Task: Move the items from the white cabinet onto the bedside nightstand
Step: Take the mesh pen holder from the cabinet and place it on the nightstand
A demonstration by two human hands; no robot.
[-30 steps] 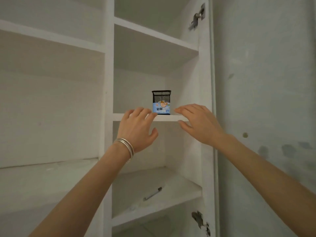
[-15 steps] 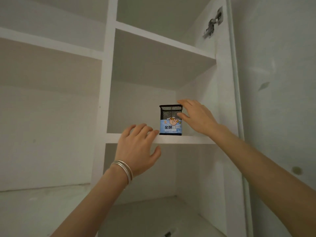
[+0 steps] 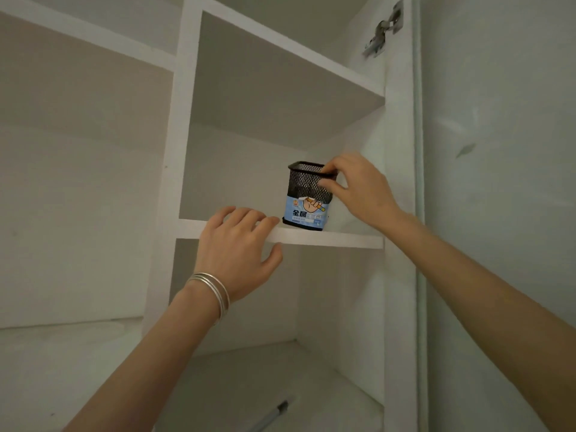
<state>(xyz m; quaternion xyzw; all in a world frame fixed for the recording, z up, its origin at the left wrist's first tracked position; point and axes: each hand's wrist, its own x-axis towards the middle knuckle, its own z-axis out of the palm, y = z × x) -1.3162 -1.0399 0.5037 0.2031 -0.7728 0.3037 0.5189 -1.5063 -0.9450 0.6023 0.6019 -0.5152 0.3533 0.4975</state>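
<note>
Standing here looking up at the white cabinet [image 3: 174,120], right-hand column of compartments. The black mesh pen holder [image 3: 307,198] with the blue label sits on the middle shelf [image 3: 336,239], right up at the front lip and closer to the right side wall than to the left divider. The right hand [image 3: 358,188] has it by the top rim at the right corner, thumb outside on the mesh, forefinger hooked over the edge, other fingers curled loosely behind. It fills most of the gap between holder and side wall. Can't tell if the base is flat on the board or tipped a touch.

The left hand [image 3: 237,244] isn't holding anything. Its fingers lie straight over the shelf's front edge just left of the holder, thumb tucked under the board, silver bangles [image 3: 212,291] on the wrist.

There's a good stretch of headroom between the holder's rim and the shelf above. A hinge [image 3: 381,29] sticks out of the right frame higher up. One shelf down, a pen [image 3: 271,416] lies near the front edge, partly cut off by the frame.
</note>
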